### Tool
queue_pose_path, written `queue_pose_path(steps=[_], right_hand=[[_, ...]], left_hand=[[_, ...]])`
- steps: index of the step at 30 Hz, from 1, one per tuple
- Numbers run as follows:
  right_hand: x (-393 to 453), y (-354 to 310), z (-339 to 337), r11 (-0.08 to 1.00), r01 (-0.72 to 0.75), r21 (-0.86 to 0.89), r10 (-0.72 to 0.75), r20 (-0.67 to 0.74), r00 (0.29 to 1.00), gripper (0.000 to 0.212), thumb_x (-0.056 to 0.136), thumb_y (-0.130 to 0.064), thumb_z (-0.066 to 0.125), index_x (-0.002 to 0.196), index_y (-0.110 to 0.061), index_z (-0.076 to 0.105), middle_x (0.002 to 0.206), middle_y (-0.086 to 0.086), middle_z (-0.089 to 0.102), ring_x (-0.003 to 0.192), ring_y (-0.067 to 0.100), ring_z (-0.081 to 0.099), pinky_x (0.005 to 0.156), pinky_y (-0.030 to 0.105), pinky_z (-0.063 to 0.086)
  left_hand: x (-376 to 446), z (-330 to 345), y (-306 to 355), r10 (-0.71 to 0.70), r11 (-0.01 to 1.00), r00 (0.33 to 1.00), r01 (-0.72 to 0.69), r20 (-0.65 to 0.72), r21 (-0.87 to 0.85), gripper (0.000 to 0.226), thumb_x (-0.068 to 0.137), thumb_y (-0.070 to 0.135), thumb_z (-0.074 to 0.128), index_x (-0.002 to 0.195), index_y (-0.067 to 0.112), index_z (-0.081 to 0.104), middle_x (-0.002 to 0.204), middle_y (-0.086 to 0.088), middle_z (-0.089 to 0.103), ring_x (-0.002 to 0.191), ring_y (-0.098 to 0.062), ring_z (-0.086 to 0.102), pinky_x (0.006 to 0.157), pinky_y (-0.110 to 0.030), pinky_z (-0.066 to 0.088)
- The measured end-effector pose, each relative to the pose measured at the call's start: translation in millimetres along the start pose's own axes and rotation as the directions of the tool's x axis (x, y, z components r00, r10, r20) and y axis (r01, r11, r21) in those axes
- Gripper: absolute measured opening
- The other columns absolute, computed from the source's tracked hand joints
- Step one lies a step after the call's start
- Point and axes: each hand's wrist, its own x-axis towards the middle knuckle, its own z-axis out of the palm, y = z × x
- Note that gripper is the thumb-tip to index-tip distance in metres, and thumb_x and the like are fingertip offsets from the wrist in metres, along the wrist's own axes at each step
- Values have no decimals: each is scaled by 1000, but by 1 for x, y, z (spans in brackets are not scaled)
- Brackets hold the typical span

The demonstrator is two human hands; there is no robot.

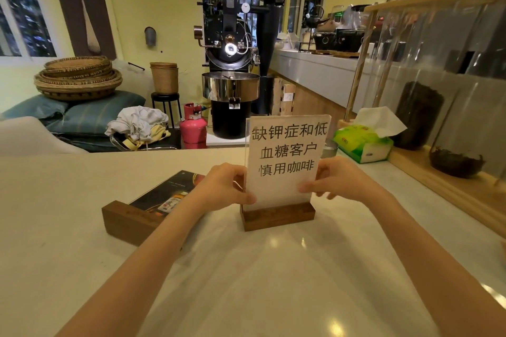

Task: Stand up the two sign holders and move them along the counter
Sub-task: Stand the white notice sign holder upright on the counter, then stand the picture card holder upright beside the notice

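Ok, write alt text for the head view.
Both hands, left hand and right hand, hold an upright white sign holder on the counter. A second sign holder lies flat to its left.

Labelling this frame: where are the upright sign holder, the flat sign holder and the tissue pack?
upright sign holder [278, 217], head view, wooden base
flat sign holder [128, 220], head view, wooden base
tissue pack [362, 142], head view, green wrapper
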Motion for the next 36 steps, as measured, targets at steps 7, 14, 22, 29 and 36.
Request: queue_pose_path(steps=[7, 14, 22, 29, 36], right_hand=[[-32, -54, 16, 1000, -28, -7, 29, 215, 976, 25, 83, -34, 59, 74, -12, 62, 67, 4, 71, 59, 15, 67, 52, 21, 54], [-49, -97, 85, 822, 98, 560, -275, 240, 931, 16, 85, -17, 59, 99, -12, 64, 87, 2, 72, 80, 11, 70, 73, 23, 58], [-10, -112, 144, 634, -289, 717, 51, 334, 941, 30, 86, -16, 58, 111, 1, 60, 104, 20, 70, 88, 26, 70, 81, 34, 58], [-8, -119, 153, 567, -417, 710, 199, 373, 906, 24, 84, -9, 61, 102, 6, 62, 96, 22, 70, 75, 26, 70, 65, 33, 60], [-9, -121, 166, 453, -441, 775, 118, 438, 891, 23, 81, 0, 61, 104, 5, 60, 102, 19, 70, 84, 26, 71, 69, 36, 61]], left_hand=[[-25, -66, -3, -177, 970, 966, 138, 191, 198, 39, 83, 35, 60, 119, 21, 56, 110, 3, 63, 95, -10, 62, 87, -27, 52], [-49, -103, -25, -129, 985, 992, 129, -10, 115, 19, 87, 28, 57, 103, 22, 66, 92, 7, 68, 97, -14, 64, 85, -29, 50], [-47, -108, -99, -293, 920, 931, 337, -218, 201, 42, 84, 34, 60, 121, 14, 59, 126, -9, 62, 110, -22, 56, 94, -33, 44], [-45, -107, -122, -376, 902, 910, 403, -178, 156, 34, 84, 30, 61, 109, 8, 67, 114, -12, 68, 92, -18, 54, 81, -28, 42], [-43, -103, -124, -374, 917, 916, 389, -144, 93, 28, 83, 21, 62, 105, 7, 70, 108, -13, 71, 95, -20, 60, 90, -35, 47]])
